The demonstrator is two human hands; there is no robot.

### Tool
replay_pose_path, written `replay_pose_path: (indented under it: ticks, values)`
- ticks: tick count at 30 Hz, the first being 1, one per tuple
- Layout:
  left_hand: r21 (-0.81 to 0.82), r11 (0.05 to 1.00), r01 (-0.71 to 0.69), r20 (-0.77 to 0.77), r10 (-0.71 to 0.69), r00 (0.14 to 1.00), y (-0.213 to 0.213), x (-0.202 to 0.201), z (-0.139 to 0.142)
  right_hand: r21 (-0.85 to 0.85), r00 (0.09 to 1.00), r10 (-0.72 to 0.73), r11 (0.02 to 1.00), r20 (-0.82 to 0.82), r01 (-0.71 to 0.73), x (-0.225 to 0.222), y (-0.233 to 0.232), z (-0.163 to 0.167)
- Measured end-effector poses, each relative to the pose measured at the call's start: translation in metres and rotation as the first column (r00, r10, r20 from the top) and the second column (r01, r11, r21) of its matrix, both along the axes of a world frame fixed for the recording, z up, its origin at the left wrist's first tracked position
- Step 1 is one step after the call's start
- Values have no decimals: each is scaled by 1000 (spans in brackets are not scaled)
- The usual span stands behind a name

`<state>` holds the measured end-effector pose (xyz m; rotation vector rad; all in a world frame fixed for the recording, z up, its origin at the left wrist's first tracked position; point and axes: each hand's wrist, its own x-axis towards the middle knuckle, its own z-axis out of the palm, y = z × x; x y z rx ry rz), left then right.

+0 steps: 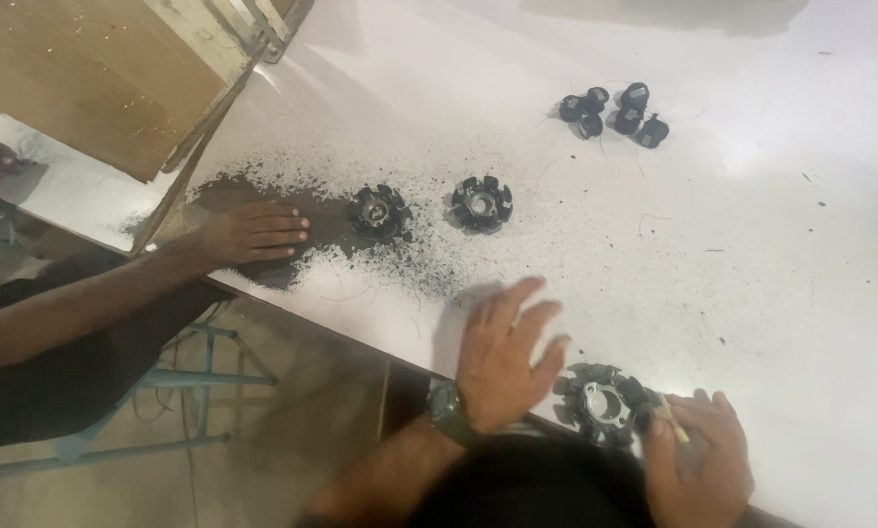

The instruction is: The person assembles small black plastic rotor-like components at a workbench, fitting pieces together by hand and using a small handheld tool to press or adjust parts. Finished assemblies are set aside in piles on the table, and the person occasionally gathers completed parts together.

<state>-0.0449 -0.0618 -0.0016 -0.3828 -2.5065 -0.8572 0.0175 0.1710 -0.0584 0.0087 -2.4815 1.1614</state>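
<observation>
Risk of smearing: left hand (505, 354), open and flat, hovering over black grit (414, 274) near table edge (360, 337). Right hand (698, 455) pinching small stick (672, 418) beside stator (603, 401); slip could nick windings or nudge it off.

Open white table (752, 254) rightward; blocked leftward by two black round finned stators (378, 211), dark powder patch (263, 196), a co-worker's hand (255, 233).

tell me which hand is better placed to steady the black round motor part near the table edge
Left, probably. The left hand is open and free, fingers spread beside the black round motor part. The right hand pinches a thin pale stick at its rim.
</observation>
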Motion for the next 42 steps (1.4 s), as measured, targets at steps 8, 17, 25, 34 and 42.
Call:
replay_pose_path:
  ticks: [8,17,25,34,42]
  values:
    - [2,935,355,226,-346,911,36,15,-5,162,997,6,987,71,-17,-6,-8,12]
    - [-42,946,322,148,-313,938,30,8,-21,68,986,109,993,-128,-100,-8,-4,19]
    - [39,956,290,145,-293,945,22,9,6,33,980,107,994,-166,-103,-8,-8,29]
    - [61,946,318,143,-324,935,21,8,2,70,970,148,988,-190,-137,-8,-7,29]
    - [-86,873,481,169,-463,870,16,8,5,82,973,139,989,-185,-125,-7,-8,26]
